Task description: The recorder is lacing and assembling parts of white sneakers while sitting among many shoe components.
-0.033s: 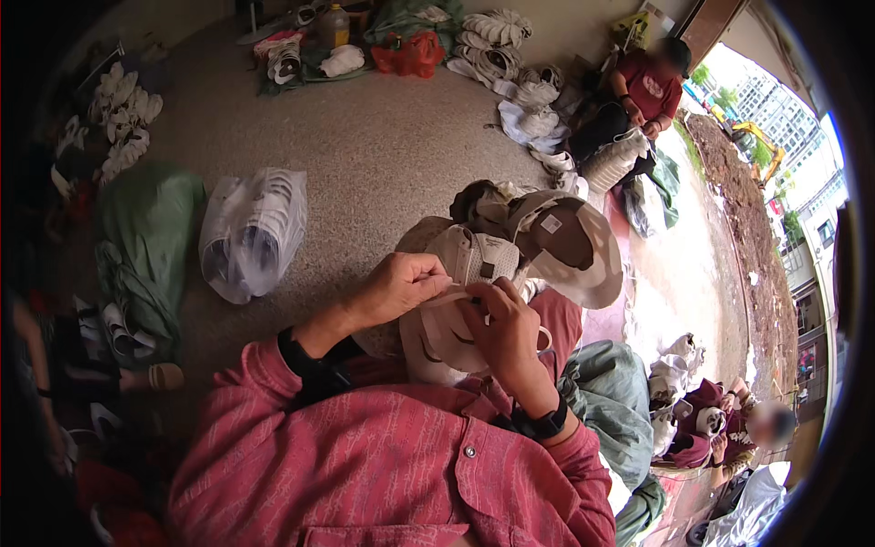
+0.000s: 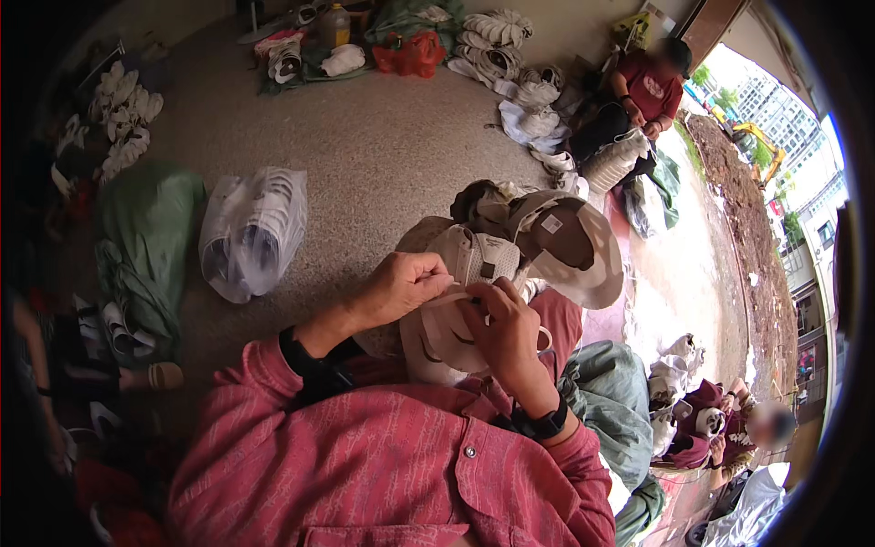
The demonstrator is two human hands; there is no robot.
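I hold a beige shoe upper (image 2: 436,345) over my lap with both hands. My left hand (image 2: 401,287) pinches a strap at its top edge. My right hand (image 2: 506,333) grips the same piece from the right, fingers curled over the strap. Just beyond my hands lies a heap of similar beige and brown shoe uppers (image 2: 547,239). I wear red long sleeves, with a black band on my left wrist and a black watch (image 2: 544,425) on my right wrist.
A clear plastic bag of white shoe parts (image 2: 251,232) and a green sack (image 2: 146,237) lie to the left on the floor. Another person in a red shirt (image 2: 649,87) sits far right. A further person (image 2: 729,428) sits lower right. White parts (image 2: 497,32) pile up at the back.
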